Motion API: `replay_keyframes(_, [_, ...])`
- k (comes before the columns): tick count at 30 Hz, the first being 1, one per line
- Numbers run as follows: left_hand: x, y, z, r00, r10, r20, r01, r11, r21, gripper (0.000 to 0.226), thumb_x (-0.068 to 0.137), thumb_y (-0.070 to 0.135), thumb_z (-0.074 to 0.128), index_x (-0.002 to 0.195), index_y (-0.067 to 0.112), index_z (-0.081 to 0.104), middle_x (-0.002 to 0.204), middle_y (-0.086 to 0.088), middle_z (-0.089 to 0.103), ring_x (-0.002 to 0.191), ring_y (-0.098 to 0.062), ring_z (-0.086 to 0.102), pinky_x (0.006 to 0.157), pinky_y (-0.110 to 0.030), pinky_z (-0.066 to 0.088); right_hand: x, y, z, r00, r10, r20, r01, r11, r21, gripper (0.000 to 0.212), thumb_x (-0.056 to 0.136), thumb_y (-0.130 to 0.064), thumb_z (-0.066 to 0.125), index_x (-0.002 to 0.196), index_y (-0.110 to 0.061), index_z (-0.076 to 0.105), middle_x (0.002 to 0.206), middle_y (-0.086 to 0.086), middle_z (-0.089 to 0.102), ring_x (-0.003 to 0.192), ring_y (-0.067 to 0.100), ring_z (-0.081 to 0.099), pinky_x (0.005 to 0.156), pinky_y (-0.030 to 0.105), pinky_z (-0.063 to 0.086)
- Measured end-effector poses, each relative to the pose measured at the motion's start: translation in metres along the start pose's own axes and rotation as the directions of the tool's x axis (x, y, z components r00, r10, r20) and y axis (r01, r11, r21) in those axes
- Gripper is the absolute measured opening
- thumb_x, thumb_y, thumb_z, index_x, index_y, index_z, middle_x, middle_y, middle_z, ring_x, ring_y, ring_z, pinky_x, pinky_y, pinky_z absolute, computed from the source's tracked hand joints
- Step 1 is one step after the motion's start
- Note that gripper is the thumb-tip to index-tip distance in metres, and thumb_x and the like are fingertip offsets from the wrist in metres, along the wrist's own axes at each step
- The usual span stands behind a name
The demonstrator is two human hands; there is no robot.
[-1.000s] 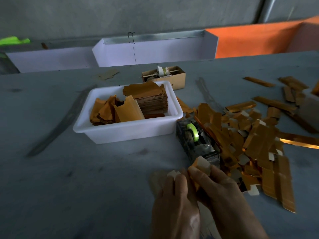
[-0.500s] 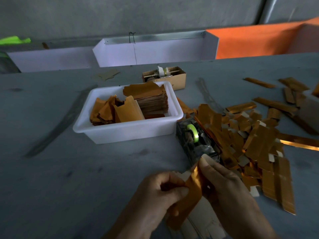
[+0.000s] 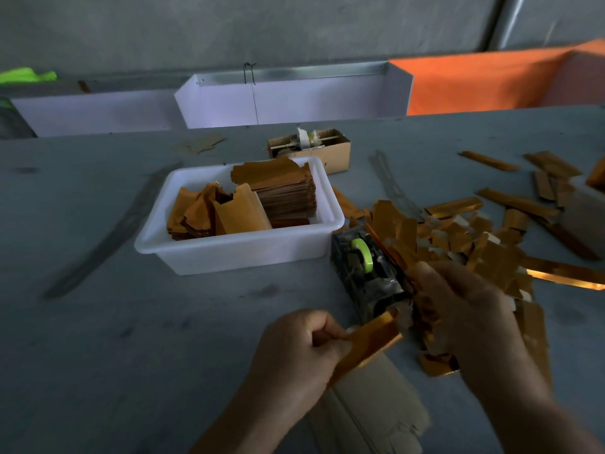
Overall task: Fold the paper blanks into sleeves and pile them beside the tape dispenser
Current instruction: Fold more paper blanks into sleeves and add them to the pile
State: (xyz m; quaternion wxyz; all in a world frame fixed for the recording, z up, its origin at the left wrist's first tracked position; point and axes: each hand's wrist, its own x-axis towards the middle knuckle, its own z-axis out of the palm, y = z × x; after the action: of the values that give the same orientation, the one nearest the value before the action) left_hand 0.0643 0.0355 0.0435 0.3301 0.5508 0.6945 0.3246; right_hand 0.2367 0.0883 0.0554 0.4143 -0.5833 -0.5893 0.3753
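Grey worktable (image 3: 98, 339) fills the view, scuffed with dark streaks. On it, centre-left, a white rectangular plastic tub (image 3: 229, 253) holds a neat stack of brown paper blanks (image 3: 281, 188) at its right end and looser, tilted orange-brown pieces (image 3: 209, 211) at its left. Right of the tub, spread over the table, lies a loose heap of gold-orange folded paper sleeves (image 3: 484, 250), its near edge touching the dispenser. Behind the tub sits a small open cardboard box (image 3: 330, 152) with a spool inside. Just off the tub's front right corner stands the dark, clear-sided tape dispenser (image 3: 366, 273) carrying a lime-green tape roll (image 3: 361, 253). Near the bottom edge, flat pale cardboard sheets (image 3: 366, 414) lie under the hands. Left hand (image 3: 294, 352): fingers curled, thumb and forefinger pinching one end of a gold-orange paper sleeve (image 3: 370, 342), held just in front of the dispenser, tilted. Right hand (image 3: 468, 319): over the heap's near edge beside the dispenser, fingers bent; blurred, cannot tell whether it grips anything.
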Motion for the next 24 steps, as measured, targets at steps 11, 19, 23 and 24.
replay_keyframes(11, [0.013,0.018,0.025,0.837,0.53,0.136,-0.534,0.733,0.422,0.011,0.076,0.005,0.07,0.077,0.016,0.067,0.098,0.007,0.067,0.093,-0.016,0.058,0.076,-0.028,0.047,0.043,0.024,0.011,0.966,0.014,0.257,0.079,0.934,-0.349,0.011,0.086,-0.032,0.063,0.076,-0.034,0.062,0.072,-0.013,0.063,0.066,0.004,0.06,0.053,0.015,0.041])
replay_keyframes(19, [0.015,0.016,0.032,0.767,0.625,0.145,-0.599,0.615,0.513,0.027,0.046,0.011,0.089,0.058,0.022,0.067,0.069,0.012,0.066,0.061,-0.007,0.059,0.05,-0.018,0.042,0.043,0.021,0.014,0.966,0.076,0.247,0.019,0.933,-0.359,0.017,0.087,-0.029,0.063,0.07,-0.032,0.059,0.073,-0.01,0.061,0.064,0.004,0.057,0.05,0.013,0.035])
replay_keyframes(23, [0.014,0.018,0.033,0.783,0.602,0.157,-0.585,0.625,0.518,0.031,0.041,0.013,0.089,0.055,0.023,0.063,0.064,0.012,0.062,0.058,-0.005,0.057,0.046,-0.016,0.038,0.04,0.02,0.016,0.965,0.082,0.248,-0.009,0.959,-0.284,0.01,0.088,-0.024,0.062,0.078,-0.025,0.064,0.078,-0.005,0.064,0.07,0.007,0.059,0.055,0.016,0.04])
replay_keyframes(24, [0.013,0.019,0.033,0.786,0.597,0.162,-0.583,0.628,0.516,0.032,0.04,0.012,0.088,0.054,0.022,0.062,0.063,0.012,0.061,0.057,-0.006,0.056,0.046,-0.016,0.037,0.038,0.019,0.015,0.967,0.087,0.238,-0.032,0.974,-0.224,0.008,0.088,-0.024,0.061,0.081,-0.024,0.065,0.078,-0.004,0.064,0.069,0.008,0.06,0.055,0.016,0.041])
